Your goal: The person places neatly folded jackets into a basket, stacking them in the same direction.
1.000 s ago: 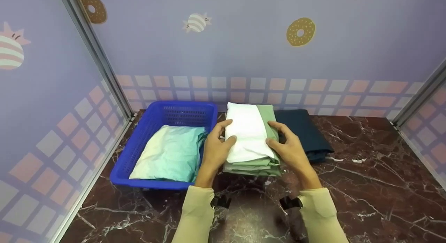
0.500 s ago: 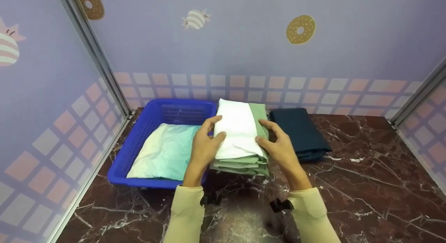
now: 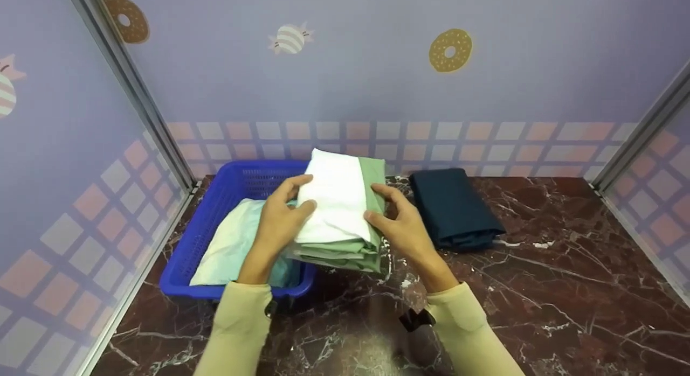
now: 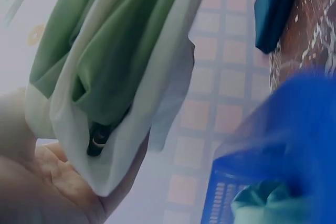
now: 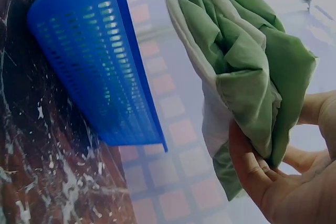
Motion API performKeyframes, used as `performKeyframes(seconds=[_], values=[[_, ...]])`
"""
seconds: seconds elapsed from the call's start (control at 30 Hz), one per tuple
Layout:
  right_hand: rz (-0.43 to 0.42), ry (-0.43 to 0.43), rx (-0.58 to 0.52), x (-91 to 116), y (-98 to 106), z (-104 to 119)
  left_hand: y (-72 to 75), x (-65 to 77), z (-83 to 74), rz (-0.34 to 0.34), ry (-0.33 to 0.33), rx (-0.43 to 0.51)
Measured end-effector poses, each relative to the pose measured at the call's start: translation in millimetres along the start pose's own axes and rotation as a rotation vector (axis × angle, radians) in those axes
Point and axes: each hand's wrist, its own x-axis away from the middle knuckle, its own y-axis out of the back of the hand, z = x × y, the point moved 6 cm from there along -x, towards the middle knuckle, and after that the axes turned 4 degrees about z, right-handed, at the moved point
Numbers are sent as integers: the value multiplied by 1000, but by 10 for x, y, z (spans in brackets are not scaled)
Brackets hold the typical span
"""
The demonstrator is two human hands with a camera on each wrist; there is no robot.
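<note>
Both hands hold a folded white and green cloth point(image 3: 335, 198) between them in the head view, raised off the table. My left hand point(image 3: 280, 217) grips its left edge, thumb on top and fingers along the side. On the right edge my right hand point(image 3: 400, 221) grips it the same way. From below, the right wrist view shows fingers under the green layers point(image 5: 247, 72). A small dark piece point(image 4: 98, 139) sits inside a fold in the left wrist view. The bundle partly overlaps the right side of a blue plastic basket point(image 3: 226, 293), which contains a pale aqua folded cloth point(image 3: 226, 249).
A dark navy folded cloth point(image 3: 454, 206) lies on the brown marbled table point(image 3: 566, 290), right of the hands. Purple patterned panels point(image 3: 366, 69) stand at the back and both sides, joined by metal corner posts point(image 3: 132, 85).
Both hands have carried the white and green cloth leftward, from between the basket and the navy cloth to partly over the basket's right side. More of the navy cloth shows now.
</note>
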Motion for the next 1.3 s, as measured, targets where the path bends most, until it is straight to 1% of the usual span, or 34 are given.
performKeyframes(seconds=[0.17, 0.3, 0.47, 0.73, 0.8, 0.9, 1.07, 1.2, 1.3], values=[[-1, 24, 24, -101, -124, 131, 179, -51, -62, 26, 0, -46], [21, 9, 37, -182, -253, 172, 337, -101, -58, 56, 19, -70], [64, -18, 53, -248, -465, 144, 558, -108, 9, 69, 28, -83], [75, -23, 81, -359, -714, 89, 783, -106, 95, 82, 26, -123], [82, -34, 81, -382, -791, 74, 850, -99, 126, 84, 30, -125], [94, -72, 65, -410, -898, 43, 943, -96, 167, 94, 49, -145], [119, -132, 55, -438, -1054, -18, 1071, -79, 262, 138, 87, -198], [149, -157, 78, -453, -1176, -68, 1154, -54, 339, 173, 101, -235], [171, -168, 95, -450, -1266, -102, 1199, -38, 391, 183, 117, -254]])
